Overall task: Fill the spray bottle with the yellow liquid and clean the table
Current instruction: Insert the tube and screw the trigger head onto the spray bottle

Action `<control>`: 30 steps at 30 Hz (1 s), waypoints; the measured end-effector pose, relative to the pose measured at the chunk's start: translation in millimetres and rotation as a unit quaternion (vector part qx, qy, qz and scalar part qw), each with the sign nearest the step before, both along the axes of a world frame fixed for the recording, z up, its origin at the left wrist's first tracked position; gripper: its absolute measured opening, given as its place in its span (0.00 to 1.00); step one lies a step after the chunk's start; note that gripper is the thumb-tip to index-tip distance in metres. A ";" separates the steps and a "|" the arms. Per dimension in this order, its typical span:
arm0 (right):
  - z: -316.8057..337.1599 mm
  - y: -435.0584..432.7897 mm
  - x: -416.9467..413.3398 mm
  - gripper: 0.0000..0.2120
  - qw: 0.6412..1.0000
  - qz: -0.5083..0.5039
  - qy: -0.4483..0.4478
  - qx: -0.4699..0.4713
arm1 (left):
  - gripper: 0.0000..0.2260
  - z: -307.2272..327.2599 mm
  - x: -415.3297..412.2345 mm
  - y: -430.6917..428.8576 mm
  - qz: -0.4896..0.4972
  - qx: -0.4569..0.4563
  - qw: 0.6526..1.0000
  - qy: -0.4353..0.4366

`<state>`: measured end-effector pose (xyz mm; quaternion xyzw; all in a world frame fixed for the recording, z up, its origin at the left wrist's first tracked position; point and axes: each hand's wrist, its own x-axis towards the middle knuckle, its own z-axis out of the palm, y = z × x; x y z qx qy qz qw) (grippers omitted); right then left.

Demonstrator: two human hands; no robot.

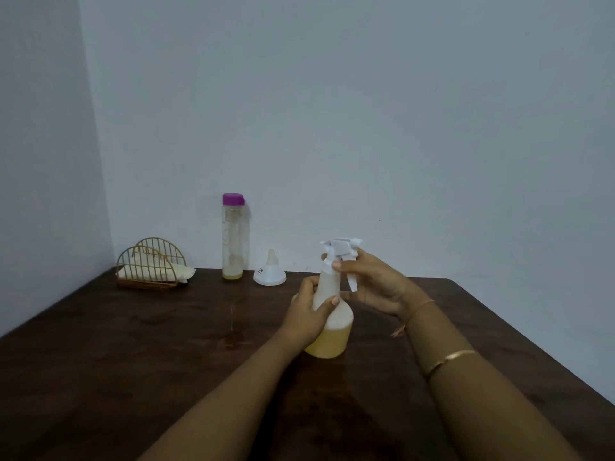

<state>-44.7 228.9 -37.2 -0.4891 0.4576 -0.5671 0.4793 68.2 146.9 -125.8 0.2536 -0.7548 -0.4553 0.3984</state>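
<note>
A white spray bottle [334, 322] stands on the dark wooden table [133, 344], its lower part holding yellow liquid. My left hand [307, 316] grips the bottle's body. My right hand [374, 284] pinches the white trigger head [342, 249] at the bottle's neck. A tall clear bottle [234, 241] with a purple cap stands at the back; only a little yellow liquid is left at its bottom. A white funnel [270, 271] sits upside down beside it.
A gold wire holder [151, 266] with a pale folded cloth sits at the back left corner. Walls close the table at the back and left. A wet streak [233, 314] runs down the table in front of the clear bottle.
</note>
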 end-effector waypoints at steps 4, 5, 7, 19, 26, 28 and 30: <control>-3.7 -24.2 19.3 0.08 0.995 -0.083 0.058 0.006 | 0.15 -1.9 -0.2 0.0 0.014 -0.010 1.000 0.018; -5.6 -27.8 24.1 0.05 0.992 -0.117 0.041 0.001 | 0.14 -3.3 -1.0 1.9 0.031 -0.025 0.999 0.021; -12.3 -34.1 36.1 0.05 0.978 -0.209 0.012 -0.018 | 0.14 -7.7 -4.0 4.6 0.074 -0.075 0.994 0.017; -10.9 -15.6 -1.8 0.20 0.998 0.009 0.059 0.016 | 0.18 -5.2 -6.1 4.1 0.036 -0.070 0.997 -0.014; -37.1 -41.2 56.5 0.21 0.920 -0.345 0.138 -0.121 | 0.10 -8.8 -10.1 7.2 0.078 -0.088 0.993 -0.002; -37.6 -39.9 58.2 0.22 0.913 -0.362 0.132 -0.134 | 0.12 -7.8 -9.0 8.0 0.071 -0.105 0.992 -0.002; -27.6 -35.5 39.8 0.15 0.947 -0.258 0.138 -0.131 | 0.18 -5.9 -7.2 9.8 0.050 -0.121 0.991 0.020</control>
